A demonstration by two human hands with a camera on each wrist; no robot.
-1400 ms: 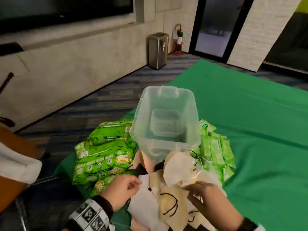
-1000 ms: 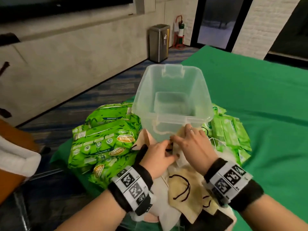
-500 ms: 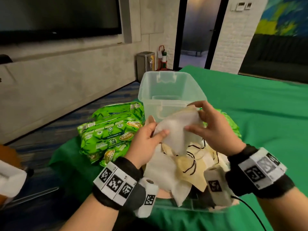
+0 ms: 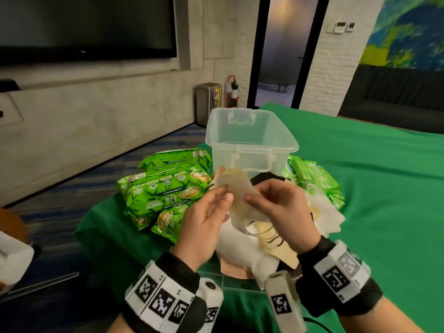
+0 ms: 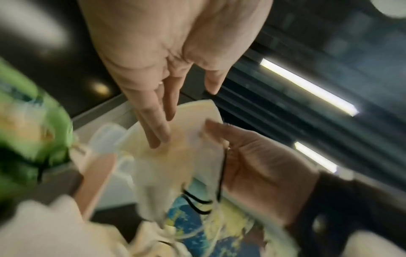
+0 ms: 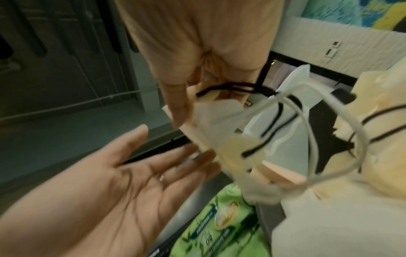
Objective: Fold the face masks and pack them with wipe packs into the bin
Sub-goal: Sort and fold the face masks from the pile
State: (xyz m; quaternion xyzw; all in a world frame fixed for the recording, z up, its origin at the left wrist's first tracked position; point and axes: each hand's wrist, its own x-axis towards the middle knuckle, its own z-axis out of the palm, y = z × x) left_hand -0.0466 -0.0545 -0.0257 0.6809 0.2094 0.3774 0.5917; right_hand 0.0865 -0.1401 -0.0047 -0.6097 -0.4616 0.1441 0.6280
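mask fold: handling notes for the piece in hand

the face mask (image 4: pixel 236 188) is held in the air between both hands, in front of the near wall of the clear bin (image 4: pixel 252 143) and above the loose pile of masks (image 4: pixel 264 246) on the green cloth (image 4: pixel 372 188). the bin appears to hold nothing yet.

hand state. the right hand (image 4: pixel 281 207) pinches the mask's right edge between thumb and fingers. the left hand (image 4: pixel 206 219) is spread, palm turned toward the mask, with straight fingers (image 5: pixel 153 128) laid against its face; the left wrist view shows no curl around the fabric.

handling. the mask looks thin, light and limp. it sags below the pinch and its ear loop (image 4: pixel 258 230) dangles toward the pile. expect no stiffness to work against, so a crease probably holds only while pressed. take hold at the side edges, not by the loops, which are likely to stretch and snag on neighbouring masks.

next step, as judged. bring the two halves together along the centre line, tuck the loops inside, then press flat.

wipe packs. the green wipe packs (image 4: pixel 165 191) lie stacked left of the bin, and more packs (image 4: pixel 312 181) lie to its right. they look soft but bulky and film-wrapped, so possibly slippery; grip across the short side.

risk. the loops in the pile overlap, so lifting one mask may drag another.
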